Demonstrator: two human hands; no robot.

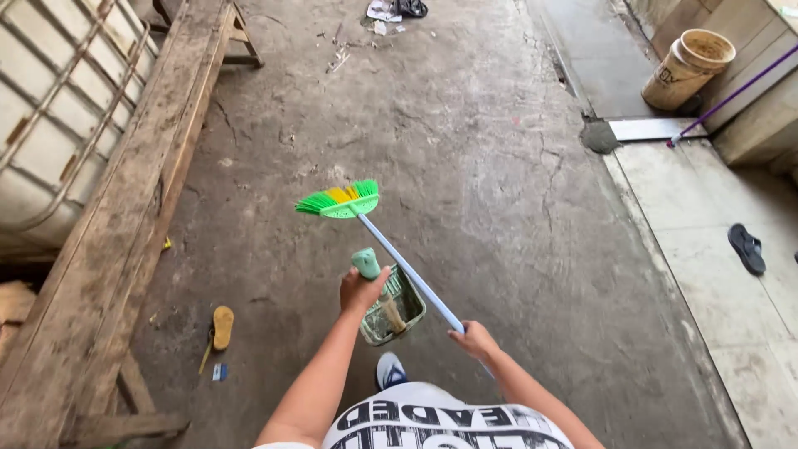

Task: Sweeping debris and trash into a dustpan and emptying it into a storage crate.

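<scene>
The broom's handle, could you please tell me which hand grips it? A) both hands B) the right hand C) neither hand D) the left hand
B: the right hand closes on the pale blue handle of the broom, while the left hand holds a dustpan.

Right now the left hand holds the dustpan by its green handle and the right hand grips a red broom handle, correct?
Not quite. In the head view the left hand does hold the dustpan, but the broom handle in the right hand is light blue, not red.
</scene>
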